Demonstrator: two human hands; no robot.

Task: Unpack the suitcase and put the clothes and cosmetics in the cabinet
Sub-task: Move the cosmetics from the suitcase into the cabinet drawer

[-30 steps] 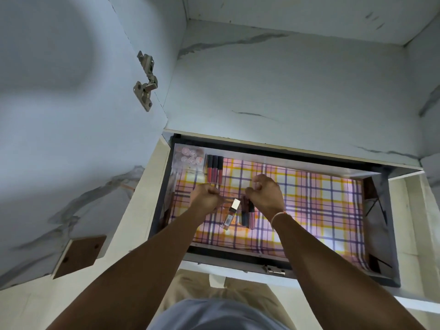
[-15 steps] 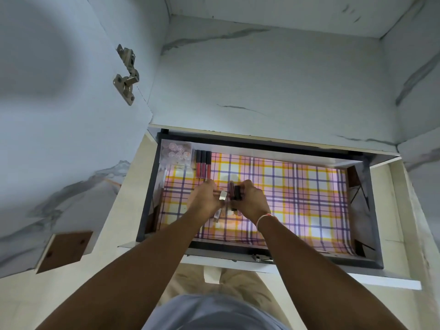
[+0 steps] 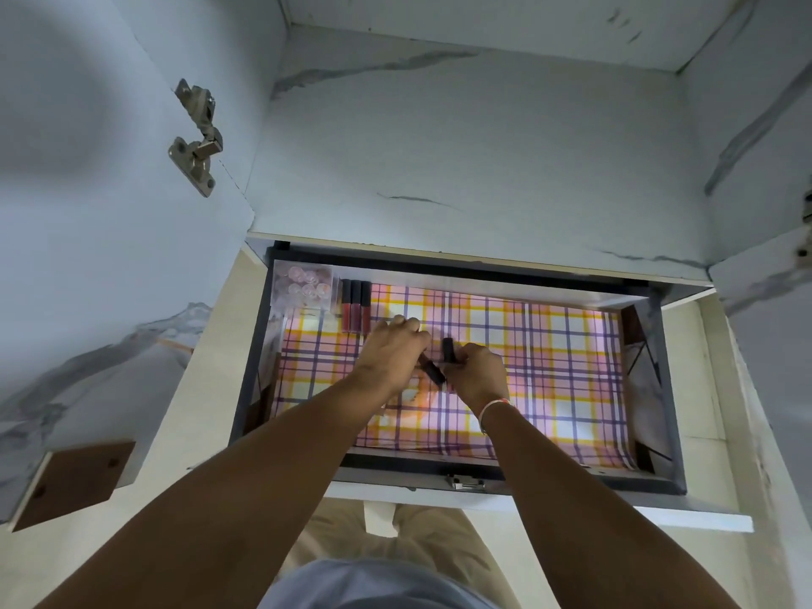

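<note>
An open cabinet drawer [image 3: 659, 474] lined with plaid paper [image 3: 562, 367] lies below me. Three red lip-gloss tubes [image 3: 355, 310] lie side by side at its back left, beside a clear box of small round items [image 3: 305, 287]. My left hand [image 3: 393, 351] reaches over the liner just right of those tubes, fingers curled down; a dark tube [image 3: 433, 372] shows at its near edge, and what the fingers hold is hidden. My right hand [image 3: 476, 373] grips dark cosmetic tubes [image 3: 448, 350] that stick up from its fist.
The marble-patterned cabinet door [image 3: 88, 213] stands open at left with a metal hinge [image 3: 195, 140]. The cabinet's back wall [image 3: 461, 138] rises behind the drawer. A metal latch [image 3: 465, 481] sits on the drawer's front rail. My trousers show below.
Both hands moved up and left toward the row of red tubes. The silver-capped tube seen between the hands earlier is no longer visible. My view shifted slightly.
</note>
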